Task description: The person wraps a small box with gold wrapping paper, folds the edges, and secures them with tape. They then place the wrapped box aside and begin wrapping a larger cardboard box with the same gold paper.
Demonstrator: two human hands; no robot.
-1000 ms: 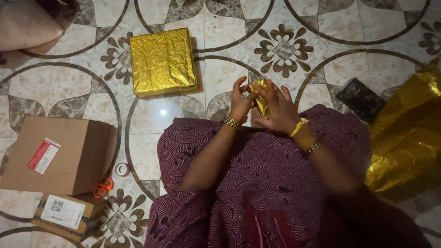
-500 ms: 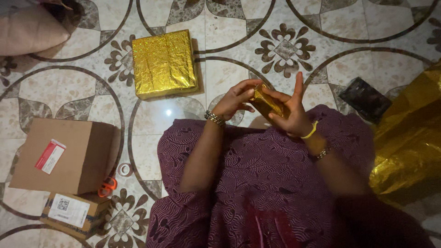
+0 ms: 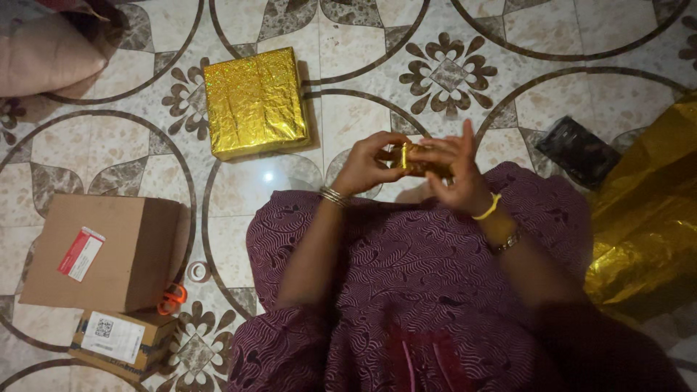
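A small gold-wrapped packet is held level between both hands, above my lap in a maroon patterned dress. My left hand grips its left end with the fingers curled around it. My right hand holds the right end, thumb on top and fingers partly raised. Much of the packet is hidden by my fingers. A larger box wrapped in glittery gold paper lies on the patterned tile floor, up and to the left of my hands.
A crumpled sheet of gold wrapping paper lies at the right, with a dark packet beside it. At the left sit two cardboard boxes, orange-handled scissors and a roll of tape. A cushion lies top left.
The small gold packet has been turned from a slanted pose to lying level between my hands. My right fingers have closed further over it.
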